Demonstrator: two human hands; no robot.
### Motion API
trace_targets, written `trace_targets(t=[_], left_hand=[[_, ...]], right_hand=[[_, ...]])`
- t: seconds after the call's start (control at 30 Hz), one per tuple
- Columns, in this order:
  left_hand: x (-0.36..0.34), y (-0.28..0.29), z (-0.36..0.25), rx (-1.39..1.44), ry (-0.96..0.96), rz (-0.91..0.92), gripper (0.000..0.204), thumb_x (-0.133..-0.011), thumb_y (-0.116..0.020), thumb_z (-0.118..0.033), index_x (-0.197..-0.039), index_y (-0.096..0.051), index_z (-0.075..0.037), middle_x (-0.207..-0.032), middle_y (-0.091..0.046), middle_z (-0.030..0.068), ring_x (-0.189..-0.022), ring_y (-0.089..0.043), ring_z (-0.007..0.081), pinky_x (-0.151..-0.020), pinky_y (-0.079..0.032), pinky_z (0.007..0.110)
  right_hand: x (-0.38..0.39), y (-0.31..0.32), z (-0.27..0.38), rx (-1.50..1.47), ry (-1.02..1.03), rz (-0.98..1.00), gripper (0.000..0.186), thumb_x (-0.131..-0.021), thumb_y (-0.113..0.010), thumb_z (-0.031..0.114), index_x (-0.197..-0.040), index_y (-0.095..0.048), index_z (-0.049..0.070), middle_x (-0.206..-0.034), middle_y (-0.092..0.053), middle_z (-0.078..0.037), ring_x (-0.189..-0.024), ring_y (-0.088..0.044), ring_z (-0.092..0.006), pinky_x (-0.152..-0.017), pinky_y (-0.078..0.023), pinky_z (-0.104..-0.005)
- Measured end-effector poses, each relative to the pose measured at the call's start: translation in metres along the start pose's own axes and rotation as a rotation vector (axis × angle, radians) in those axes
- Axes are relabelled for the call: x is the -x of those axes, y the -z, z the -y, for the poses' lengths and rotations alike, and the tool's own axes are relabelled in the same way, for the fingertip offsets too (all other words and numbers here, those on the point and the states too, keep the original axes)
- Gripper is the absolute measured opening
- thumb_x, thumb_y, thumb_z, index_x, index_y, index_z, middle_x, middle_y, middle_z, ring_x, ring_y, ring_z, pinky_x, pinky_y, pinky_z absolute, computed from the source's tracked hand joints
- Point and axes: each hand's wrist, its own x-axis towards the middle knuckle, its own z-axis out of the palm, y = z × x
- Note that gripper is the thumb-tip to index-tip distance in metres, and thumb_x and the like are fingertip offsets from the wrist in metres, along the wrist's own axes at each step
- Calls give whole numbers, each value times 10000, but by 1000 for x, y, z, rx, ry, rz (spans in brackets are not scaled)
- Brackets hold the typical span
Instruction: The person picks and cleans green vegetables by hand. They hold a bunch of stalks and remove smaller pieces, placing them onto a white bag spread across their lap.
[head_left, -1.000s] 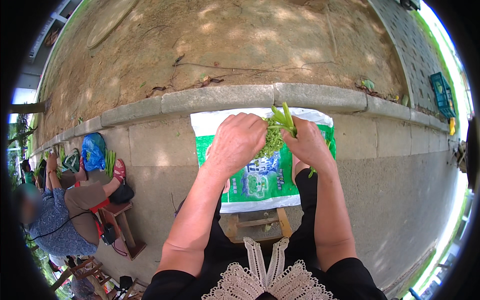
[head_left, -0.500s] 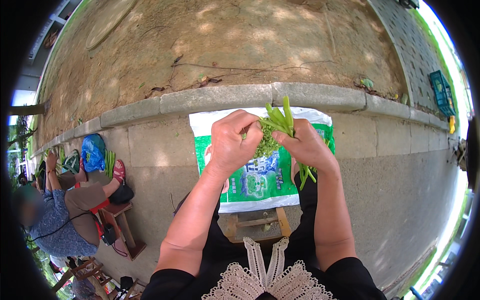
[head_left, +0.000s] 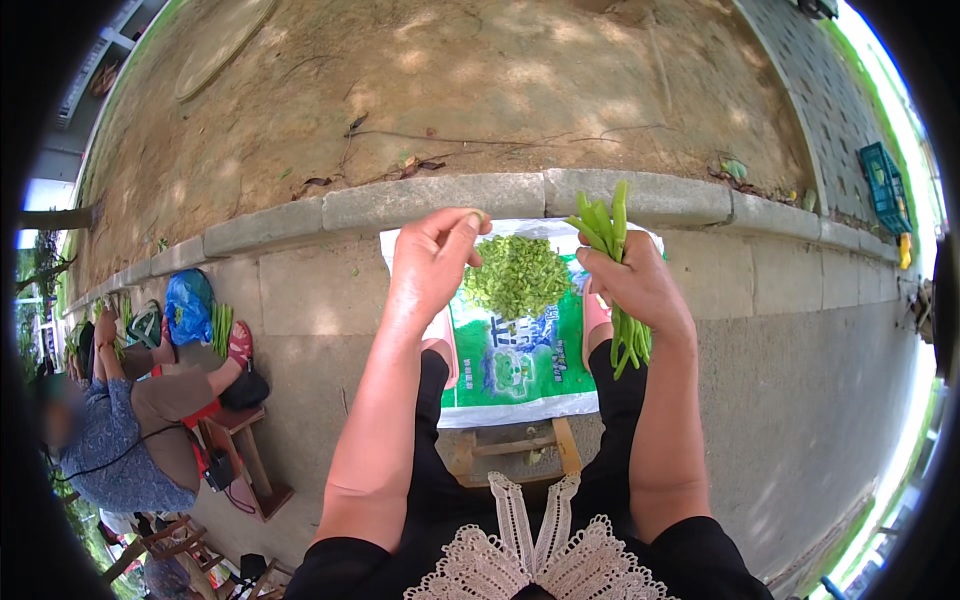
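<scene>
Green stalks (head_left: 603,222) are bunched in my right hand (head_left: 640,285), which is closed round them; their upper ends stick out past the fingers and the thinner ends hang below. My left hand (head_left: 432,262) is apart from the bunch, thumb and fingers pinched at the left of the sack's far edge. A small greenish piece of stalk (head_left: 483,215) seems to show at its fingertips. Between the hands, a heap of short green stalk pieces (head_left: 517,275) lies on a flattened green and white sack (head_left: 560,375), spread on the ground between my feet.
A stone kerb (head_left: 430,200) runs just beyond the sack, with bare soil (head_left: 500,90) behind it. At left another person (head_left: 130,430) sits by a blue plastic bag (head_left: 188,305) and more green stalks (head_left: 221,328). A teal crate (head_left: 884,188) stands far right.
My hands have drawn apart, the left moving left and the right moving right with the bunch. The heap of pieces between them is now uncovered.
</scene>
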Motion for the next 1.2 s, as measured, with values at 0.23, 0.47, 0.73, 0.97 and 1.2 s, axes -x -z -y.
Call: trace_targets(t=[0.23, 0.47, 0.73, 0.97, 1.2], left_hand=[[6, -10, 7, -542, -186, 115, 107, -738, -639, -120, -777, -625, -21, -715, -598, 102, -525, -534, 171, -518, -431, 288], [7, -16, 8, -491, -247, 71, 205, -738, -641, -53, -939, -613, -33, -849, -614, 72, -572, -530, 115, -542, -444, 256], [10, -23, -4, -666, -686, -34, 323, -734, -631, -65, -1052, -598, -108, -1067, -579, 84, -808, -570, 205, -684, -471, 305], [11, -19, 2, -885, -797, 46, 221, -715, -630, -82, -935, -613, -79, -1021, -590, 43, -896, -551, 241, -767, -443, 348], [9, -18, 5, -832, -796, 92, 162, -716, -627, -85, -874, -606, -51, -893, -602, 50, -844, -550, 241, -745, -432, 341]], right_hand=[[-1, -5, 4, 94, 6, -9, 282, -768, -577, 193, -904, -596, -53, -659, -584, -138, -609, -539, -172, -583, -423, -338], [-5, -18, -11, 366, 284, -195, 202, -775, -553, 125, -888, -588, -39, -664, -585, -187, -575, -578, -286, -564, -436, -370], [-4, -33, -16, 755, 309, -136, 165, -713, -585, 126, -827, -552, 11, -691, -609, -204, -676, -610, -358, -628, -488, -445], [-2, -39, -12, 835, 208, -32, 296, -674, -639, 76, -960, -592, 17, -740, -612, -210, -729, -604, -347, -658, -472, -417], [-5, -34, -21, 777, 308, -56, 190, -684, -591, 80, -856, -557, 7, -696, -607, -203, -689, -606, -358, -633, -483, -436]])
